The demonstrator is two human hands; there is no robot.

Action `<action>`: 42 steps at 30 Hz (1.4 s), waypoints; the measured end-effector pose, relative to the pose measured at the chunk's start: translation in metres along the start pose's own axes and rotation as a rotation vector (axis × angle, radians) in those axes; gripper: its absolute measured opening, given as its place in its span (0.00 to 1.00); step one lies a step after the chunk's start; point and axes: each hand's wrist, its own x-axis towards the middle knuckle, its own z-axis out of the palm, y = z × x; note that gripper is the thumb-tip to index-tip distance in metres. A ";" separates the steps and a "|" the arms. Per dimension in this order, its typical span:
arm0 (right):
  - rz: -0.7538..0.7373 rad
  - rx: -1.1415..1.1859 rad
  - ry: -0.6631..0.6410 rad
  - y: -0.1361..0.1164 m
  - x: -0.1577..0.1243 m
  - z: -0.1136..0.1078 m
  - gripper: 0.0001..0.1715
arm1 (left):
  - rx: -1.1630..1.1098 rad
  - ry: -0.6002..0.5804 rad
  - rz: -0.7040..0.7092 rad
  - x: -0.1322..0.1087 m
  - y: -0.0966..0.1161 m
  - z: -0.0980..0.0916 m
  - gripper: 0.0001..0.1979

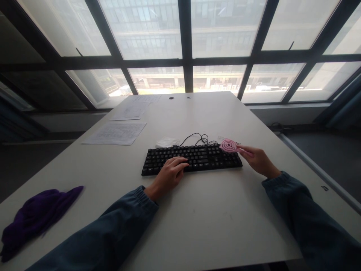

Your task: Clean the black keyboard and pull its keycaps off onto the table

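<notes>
Mid-frame on the white table (214, 218) lies a black keyboard (210, 159), long side toward the person, its cable (197, 137) looped just behind. Left hand (169, 175) rests on the front-left keys, fingers loosely curled & close together, gripping nothing. Right hand (258, 160) pinches the handle of a pink round brush (229, 145), thumb & fingers closed on it; the brush head sits at the keyboard's far right corner, touching or just above, can't tell which. Judgement: sweep works best w/ light strokes along the key rows, left palm pinning the keyboard so it won't slide, brush tilted to reach gaps. Papers (115, 132) upper left, purple cloth (36, 218) lower left, both well apart.
</notes>
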 end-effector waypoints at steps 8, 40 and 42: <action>0.045 -0.043 0.058 0.003 0.001 -0.005 0.23 | 0.010 -0.001 0.006 0.000 -0.001 0.000 0.14; 0.090 0.009 -0.087 0.005 0.001 -0.023 0.24 | 0.005 -0.007 0.002 -0.001 -0.003 0.001 0.14; 0.083 0.029 -0.128 0.004 0.001 -0.024 0.24 | 0.006 -0.003 0.005 -0.001 -0.002 0.001 0.15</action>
